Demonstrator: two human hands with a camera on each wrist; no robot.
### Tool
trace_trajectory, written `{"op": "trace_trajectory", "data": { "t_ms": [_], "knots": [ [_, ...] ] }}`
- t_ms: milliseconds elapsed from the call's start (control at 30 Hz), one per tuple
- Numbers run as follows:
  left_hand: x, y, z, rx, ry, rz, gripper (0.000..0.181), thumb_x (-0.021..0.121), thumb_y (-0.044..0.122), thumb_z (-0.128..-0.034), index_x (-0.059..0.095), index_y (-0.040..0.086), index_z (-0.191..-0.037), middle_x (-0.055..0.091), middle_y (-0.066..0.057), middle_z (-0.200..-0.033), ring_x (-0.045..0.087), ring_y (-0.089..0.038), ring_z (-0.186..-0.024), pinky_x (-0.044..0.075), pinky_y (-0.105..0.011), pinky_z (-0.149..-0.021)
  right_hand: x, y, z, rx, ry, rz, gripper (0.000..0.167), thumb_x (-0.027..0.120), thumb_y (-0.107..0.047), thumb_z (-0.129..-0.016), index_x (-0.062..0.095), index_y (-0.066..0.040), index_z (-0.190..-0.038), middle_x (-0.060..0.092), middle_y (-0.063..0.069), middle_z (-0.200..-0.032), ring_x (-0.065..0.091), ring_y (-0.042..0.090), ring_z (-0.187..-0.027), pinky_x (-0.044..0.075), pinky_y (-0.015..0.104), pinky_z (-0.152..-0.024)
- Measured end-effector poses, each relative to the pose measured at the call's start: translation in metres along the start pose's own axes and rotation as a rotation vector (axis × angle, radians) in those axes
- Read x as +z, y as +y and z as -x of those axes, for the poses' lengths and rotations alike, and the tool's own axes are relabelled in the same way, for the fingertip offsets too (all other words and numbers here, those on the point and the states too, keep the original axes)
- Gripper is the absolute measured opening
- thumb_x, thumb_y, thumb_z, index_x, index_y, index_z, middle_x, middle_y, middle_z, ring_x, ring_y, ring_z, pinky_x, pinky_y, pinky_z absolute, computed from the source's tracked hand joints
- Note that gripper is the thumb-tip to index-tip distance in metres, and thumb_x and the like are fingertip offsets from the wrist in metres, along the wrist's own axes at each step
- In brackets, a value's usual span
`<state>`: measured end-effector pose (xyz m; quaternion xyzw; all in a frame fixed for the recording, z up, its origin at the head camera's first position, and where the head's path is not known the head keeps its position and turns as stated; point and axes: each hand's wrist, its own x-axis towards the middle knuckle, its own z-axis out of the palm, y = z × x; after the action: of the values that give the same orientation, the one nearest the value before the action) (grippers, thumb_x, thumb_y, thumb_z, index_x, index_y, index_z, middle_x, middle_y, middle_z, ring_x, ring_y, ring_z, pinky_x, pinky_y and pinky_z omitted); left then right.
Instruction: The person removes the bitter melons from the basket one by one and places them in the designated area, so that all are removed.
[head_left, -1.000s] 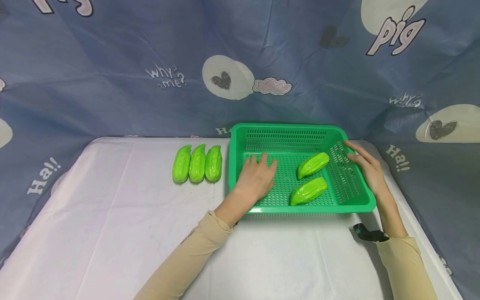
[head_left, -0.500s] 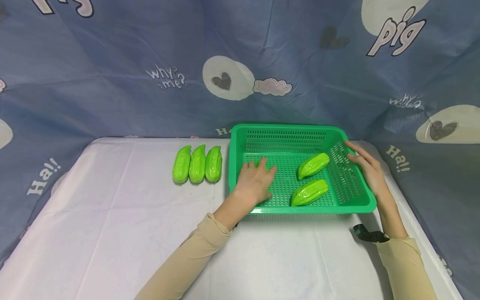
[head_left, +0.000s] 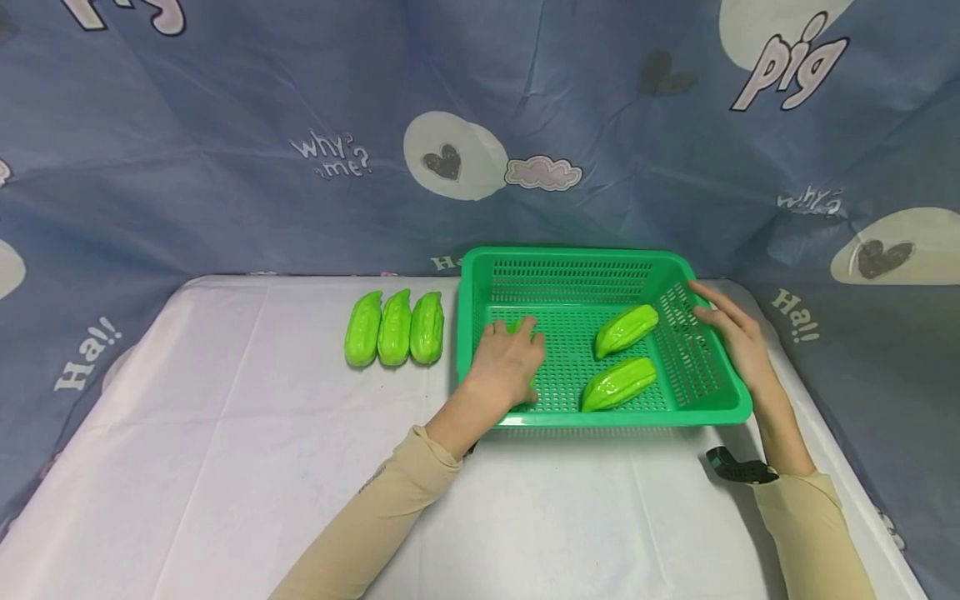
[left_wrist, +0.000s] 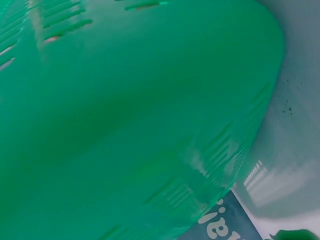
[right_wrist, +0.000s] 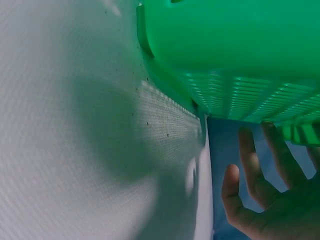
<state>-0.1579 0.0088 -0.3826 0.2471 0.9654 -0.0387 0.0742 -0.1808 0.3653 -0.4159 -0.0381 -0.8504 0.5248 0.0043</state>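
In the head view my left hand (head_left: 504, 360) reaches inside the green plastic basket (head_left: 577, 419), its fingers and thumb round a bright green bitter melon (head_left: 514, 326) that they mostly cover. Two more ridged bitter melons, an upper one (head_left: 627, 330) and a lower one (head_left: 619, 384), lie slanted in the basket's right half. My right hand (head_left: 738, 346) rests at the basket's right rim with fingers extended. The right wrist view shows its spread fingers (right_wrist: 250, 170) beside the basket's outer wall (right_wrist: 240, 45). Basket wall (left_wrist: 140, 115) fills most of the left wrist view, hiding the left hand there.
Left of the basket, three bitter melons (head_left: 394, 329) stand in a row, side by side on the white tablecloth (head_left: 247, 467). A blue printed curtain (head_left: 300, 83) hangs behind the table. The basket's back edge is close to the curtain.
My left hand has shifted slightly lower in the basket, and its fingers have drawn in round the bitter melon beneath. The lower melon on the right moved slightly; my right hand stays put.
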Motion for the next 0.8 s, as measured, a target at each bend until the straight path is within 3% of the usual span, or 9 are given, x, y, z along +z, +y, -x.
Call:
{"op": "trace_trajectory", "data": {
  "t_ms": [133, 300, 500, 800],
  "knots": [
    [-0.0003, -0.0002, -0.0003, -0.011, -0.008, 0.024, 0.092, 0.094, 0.053, -0.0795, 0.057, 0.013, -0.154, 0.046, -0.024, -0.160, 0.062, -0.040, -0.132, 0.053, -0.047, -0.113, -0.0001, -0.0001, -0.0010, -0.001, 0.002, 0.000, 0.053, 0.050, -0.042, -0.113, 0.043, -0.035, -0.166, 0.039, 0.003, -0.174, 0.065, -0.005, -0.103, 0.056, 0.015, -0.079],
    [-0.0006, -0.0003, -0.0015, -0.015, -0.018, 0.032, 0.091, 0.092, 0.054, -0.0809, 0.057, 0.014, -0.154, 0.055, -0.027, -0.154, 0.063, -0.042, -0.134, 0.053, -0.050, -0.115, -0.0003, -0.0003, -0.0013, -0.009, 0.004, 0.008, 0.053, 0.050, -0.042, -0.114, 0.042, -0.035, -0.166, 0.036, 0.003, -0.176, 0.064, -0.006, -0.105, 0.056, 0.015, -0.080],
    [-0.0013, -0.0004, -0.0019, -0.020, -0.026, 0.026, 0.093, 0.091, 0.055, -0.0823, 0.053, 0.016, -0.158, 0.047, -0.027, -0.164, 0.060, -0.047, -0.140, 0.051, -0.054, -0.118, -0.0002, -0.0002, -0.0007, -0.002, -0.003, 0.004, 0.054, 0.049, -0.043, -0.114, 0.042, -0.036, -0.166, 0.034, 0.002, -0.177, 0.063, -0.006, -0.108, 0.055, 0.014, -0.082],
    [-0.0021, -0.0011, 0.0004, -0.022, 0.054, 0.055, 0.099, 0.096, 0.048, -0.0780, 0.050, 0.021, -0.161, 0.041, -0.027, -0.165, 0.058, -0.053, -0.141, 0.050, -0.064, -0.116, -0.0011, -0.0004, -0.0008, 0.010, -0.013, 0.008, 0.054, 0.049, -0.044, -0.113, 0.041, -0.037, -0.166, 0.036, 0.004, -0.176, 0.063, -0.005, -0.106, 0.056, 0.016, -0.081]
  ]
}}
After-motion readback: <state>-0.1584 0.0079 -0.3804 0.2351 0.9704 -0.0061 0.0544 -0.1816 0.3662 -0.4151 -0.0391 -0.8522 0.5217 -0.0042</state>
